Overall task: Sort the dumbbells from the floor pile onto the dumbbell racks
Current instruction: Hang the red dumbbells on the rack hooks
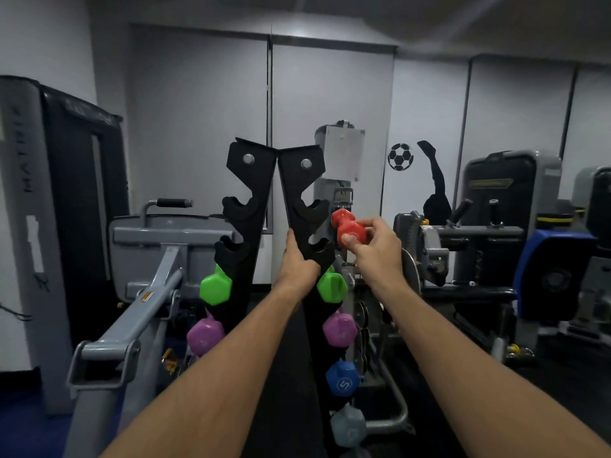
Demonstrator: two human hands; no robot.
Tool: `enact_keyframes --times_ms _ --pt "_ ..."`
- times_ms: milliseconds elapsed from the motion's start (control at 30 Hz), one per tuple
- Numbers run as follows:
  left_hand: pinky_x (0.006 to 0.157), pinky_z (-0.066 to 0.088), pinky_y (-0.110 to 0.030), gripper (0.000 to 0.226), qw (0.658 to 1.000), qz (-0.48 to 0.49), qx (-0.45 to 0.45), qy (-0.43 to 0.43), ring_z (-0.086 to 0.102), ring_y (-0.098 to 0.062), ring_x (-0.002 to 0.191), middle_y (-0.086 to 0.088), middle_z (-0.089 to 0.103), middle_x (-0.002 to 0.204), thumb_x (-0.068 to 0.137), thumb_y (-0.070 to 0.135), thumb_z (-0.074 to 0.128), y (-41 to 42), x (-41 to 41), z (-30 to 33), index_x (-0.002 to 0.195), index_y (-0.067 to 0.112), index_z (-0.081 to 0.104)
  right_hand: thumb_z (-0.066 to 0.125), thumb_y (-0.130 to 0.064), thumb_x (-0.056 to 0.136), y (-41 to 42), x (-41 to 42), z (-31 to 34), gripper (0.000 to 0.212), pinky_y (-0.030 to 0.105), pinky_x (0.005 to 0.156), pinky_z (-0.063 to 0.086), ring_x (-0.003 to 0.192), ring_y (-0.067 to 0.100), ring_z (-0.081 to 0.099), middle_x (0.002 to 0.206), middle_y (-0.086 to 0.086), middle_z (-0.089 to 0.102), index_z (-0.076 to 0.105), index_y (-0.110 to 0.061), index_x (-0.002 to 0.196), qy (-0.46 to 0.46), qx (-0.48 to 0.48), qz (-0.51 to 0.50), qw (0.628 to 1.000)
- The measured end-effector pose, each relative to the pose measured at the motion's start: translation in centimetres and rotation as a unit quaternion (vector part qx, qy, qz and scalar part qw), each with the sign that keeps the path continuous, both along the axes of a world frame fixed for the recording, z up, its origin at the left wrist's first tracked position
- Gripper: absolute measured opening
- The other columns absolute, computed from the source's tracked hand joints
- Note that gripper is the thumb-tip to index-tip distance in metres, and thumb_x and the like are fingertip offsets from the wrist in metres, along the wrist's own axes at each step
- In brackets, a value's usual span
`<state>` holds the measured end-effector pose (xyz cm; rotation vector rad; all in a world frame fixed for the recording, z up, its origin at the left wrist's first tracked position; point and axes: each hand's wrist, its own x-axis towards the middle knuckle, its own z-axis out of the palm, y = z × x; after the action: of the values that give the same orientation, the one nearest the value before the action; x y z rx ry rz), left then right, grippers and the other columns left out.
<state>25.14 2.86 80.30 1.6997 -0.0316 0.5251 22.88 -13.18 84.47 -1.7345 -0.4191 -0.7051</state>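
Note:
Two black upright dumbbell racks stand side by side in front of me, the left rack (pixel 246 206) and the right rack (pixel 297 196). My left hand (pixel 297 262) grips the right rack's post just below its second hook. My right hand (pixel 375 244) holds a small red dumbbell (pixel 347 226) beside the right rack's upper hooks, which are bare. Lower hooks carry a green dumbbell (pixel 215 285) and a purple one (pixel 205 335) on the left rack. The right rack holds green (pixel 332 285), purple (pixel 340 328), blue (pixel 342 378) and grey (pixel 347 424) dumbbells.
A grey weight machine frame (pixel 142 305) juts in from the left, close to the left rack. More gym machines (pixel 496 226) stand to the right and behind. White wall panels with a football sticker (pixel 400 157) close off the back. The floor pile is out of view.

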Motion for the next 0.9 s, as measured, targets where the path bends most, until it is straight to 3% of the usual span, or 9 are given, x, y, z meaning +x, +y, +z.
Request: enact_keyframes --times_ms 200,333,400,600,733,900 --pt "0.102 0.053 -0.057 0.105 1.0 0.003 0.01 -0.009 0.06 -0.032 0.125 -0.01 0.057 0.142 0.06 0.011 0.058 -0.1 0.3 0.1 0.147 0.059 0.024 0.082 -0.017 0.087 2.2 3.3 0.0 0.036 0.04 0.093 0.059 0.103 0.019 0.066 0.112 0.002 0.067 0.063 -0.018 0.118 0.023 -0.018 -0.007 1.0" --pt "0.102 0.05 -0.065 0.106 0.999 -0.001 0.028 -0.029 0.058 -0.041 0.128 -0.017 0.056 0.141 0.063 0.005 0.056 0.7 1.1 -0.6 0.144 0.066 0.025 0.081 -0.016 0.089 3.0 4.4 -0.4 0.038 0.018 0.076 0.047 0.104 0.018 0.063 0.118 0.005 0.067 0.062 -0.016 0.122 0.024 -0.042 -0.004 0.999" --pt "0.098 0.052 -0.066 0.109 0.999 -0.002 0.033 -0.036 0.059 -0.043 0.125 -0.019 0.055 0.138 0.063 0.002 0.056 1.0 1.4 -0.9 0.144 0.068 0.023 0.08 -0.017 0.09 3.3 4.6 -0.5 0.038 0.019 0.078 0.045 0.105 0.018 0.061 0.113 0.002 0.064 0.062 -0.016 0.123 0.02 -0.061 -0.001 0.998" --pt "0.091 0.059 -0.06 0.115 0.998 -0.011 0.05 -0.042 0.062 -0.042 0.118 -0.012 0.055 0.137 0.07 -0.002 0.058 1.8 2.6 -1.9 0.143 0.076 0.015 0.08 -0.027 0.089 4.2 5.0 -1.6 0.036 0.041 0.098 0.051 0.108 0.022 0.064 0.116 0.001 0.07 0.061 -0.025 0.119 0.009 -0.149 -0.012 0.989" --pt "0.092 0.059 -0.052 0.112 0.996 -0.017 0.058 -0.059 0.063 -0.029 0.122 -0.003 0.054 0.141 0.076 0.001 0.066 2.4 4.1 -2.9 0.145 0.074 0.015 0.075 -0.023 0.094 3.7 4.9 -1.3 0.036 0.029 0.09 0.046 0.11 0.02 0.062 0.122 0.005 0.066 0.057 -0.02 0.125 0.031 -0.17 0.032 0.984" --pt "0.09 0.062 -0.046 0.111 0.997 -0.016 0.057 -0.058 0.063 -0.026 0.121 0.0 0.051 0.143 0.08 0.001 0.066 2.3 3.5 -2.9 0.146 0.074 0.014 0.072 -0.028 0.096 3.4 5.0 -1.0 0.048 0.026 0.092 0.044 0.105 0.015 0.058 0.124 0.006 0.067 0.057 -0.015 0.14 0.04 -0.216 0.03 0.975"
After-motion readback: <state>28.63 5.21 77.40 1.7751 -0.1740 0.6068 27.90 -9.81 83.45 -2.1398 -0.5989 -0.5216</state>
